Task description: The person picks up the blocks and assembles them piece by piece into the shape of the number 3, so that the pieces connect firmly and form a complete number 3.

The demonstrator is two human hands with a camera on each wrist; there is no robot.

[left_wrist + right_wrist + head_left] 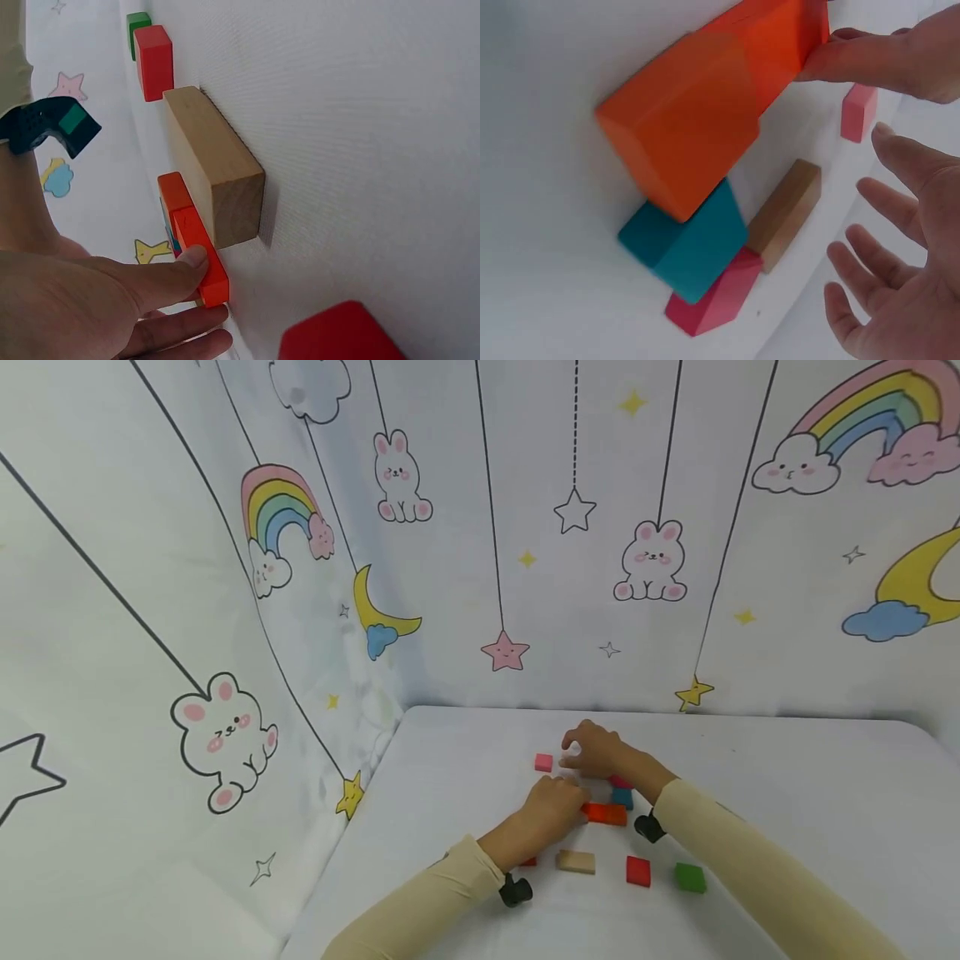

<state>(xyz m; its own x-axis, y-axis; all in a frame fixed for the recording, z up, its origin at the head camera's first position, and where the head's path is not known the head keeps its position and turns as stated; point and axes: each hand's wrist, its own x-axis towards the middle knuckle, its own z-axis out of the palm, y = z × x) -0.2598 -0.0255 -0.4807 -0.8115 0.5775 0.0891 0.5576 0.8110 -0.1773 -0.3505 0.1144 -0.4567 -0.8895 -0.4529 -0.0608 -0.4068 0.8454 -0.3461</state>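
Note:
My left hand (551, 810) pinches a red-orange block (206, 259) between thumb and fingers, low over the white table. End to end with that block lies an orange block (682, 120). Beside them a teal block (697, 240) and a crimson block (724, 296) sit close together, with a brown wooden block (787, 214) along their far side. My right hand (600, 752) hovers past these blocks with fingers spread and loosely bent, holding nothing. Left of its fingertips in the head view is a small pink block (543, 762).
Nearer on the table (810, 827) stand a pale wooden block (576, 862), a red block (638, 871) and a green block (690, 877). Another red block (528, 862) is partly hidden by the left wrist. Black wrist cameras (515, 890) hang below both forearms. A patterned curtain (450, 577) borders the table.

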